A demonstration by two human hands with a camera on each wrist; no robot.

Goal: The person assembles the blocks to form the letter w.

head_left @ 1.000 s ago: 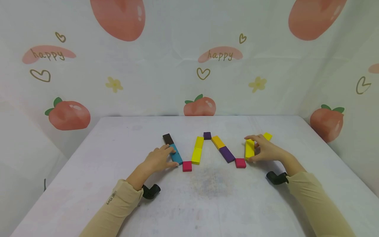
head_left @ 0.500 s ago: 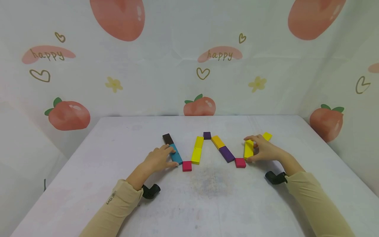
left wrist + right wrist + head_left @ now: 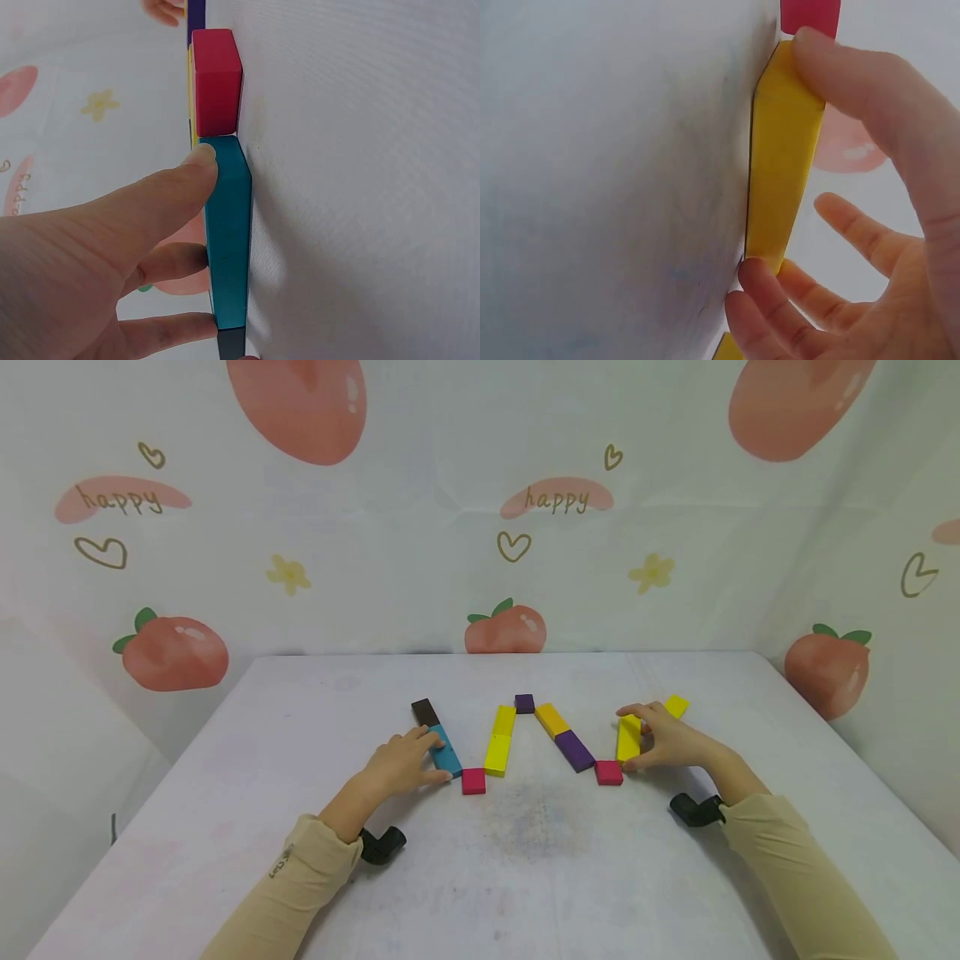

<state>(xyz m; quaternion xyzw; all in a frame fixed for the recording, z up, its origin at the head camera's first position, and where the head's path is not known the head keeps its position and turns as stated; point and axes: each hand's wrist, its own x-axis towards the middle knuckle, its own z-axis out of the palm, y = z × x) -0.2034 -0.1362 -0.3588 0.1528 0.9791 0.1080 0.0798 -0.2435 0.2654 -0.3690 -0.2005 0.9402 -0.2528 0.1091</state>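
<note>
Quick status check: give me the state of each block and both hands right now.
left hand: fingers resting on the teal block
teal block: flat on the table, near end meeting a red block
red block: flat, untouched
right hand: pinching the yellow block end to end
yellow block: flat on the table, by the second red block
second red block: flat
purple block: flat, untouched

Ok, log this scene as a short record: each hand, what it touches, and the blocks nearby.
left hand: fingers rest on the teal block, lying flat
right hand: thumb and fingers pinch the long yellow block at its two ends
near teal block: red square at its near end, dark block at its far end
surface: white table
</note>
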